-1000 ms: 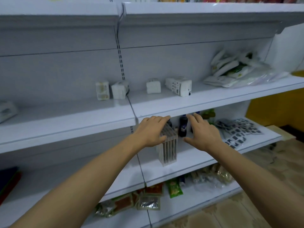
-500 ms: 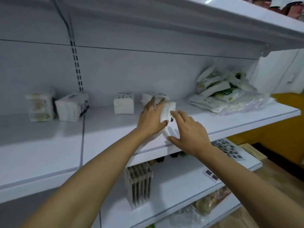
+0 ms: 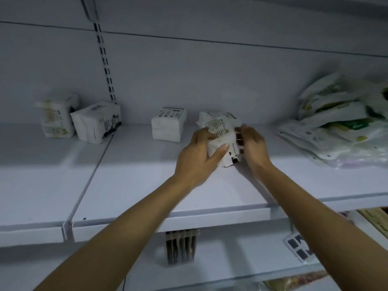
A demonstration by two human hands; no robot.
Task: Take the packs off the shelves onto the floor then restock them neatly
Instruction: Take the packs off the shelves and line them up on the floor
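Note:
On the white shelf point(image 3: 147, 185) at chest height, my left hand point(image 3: 197, 154) and my right hand point(image 3: 253, 143) clasp a white tissue pack point(image 3: 224, 135) with dark print from both sides. The left thumb and fingers curl round its left end. The right fingers wrap its right end. Another white pack point(image 3: 169, 123) stands just left of it, apart from my hands. Farther left sit two more packs point(image 3: 96, 120), one with yellow-green print point(image 3: 55, 118).
A heap of flat white and green pouches point(image 3: 340, 124) lies on the shelf's right end. On the shelf below stand a ribbed white pack point(image 3: 181, 246) and a blister card with dark squares point(image 3: 298, 248). A slotted upright point(image 3: 105, 59) divides the back panel.
The view has closed in on the upper shelf. Both hands reached farther in and now wrap the pack from both ends; its left end has tipped up.

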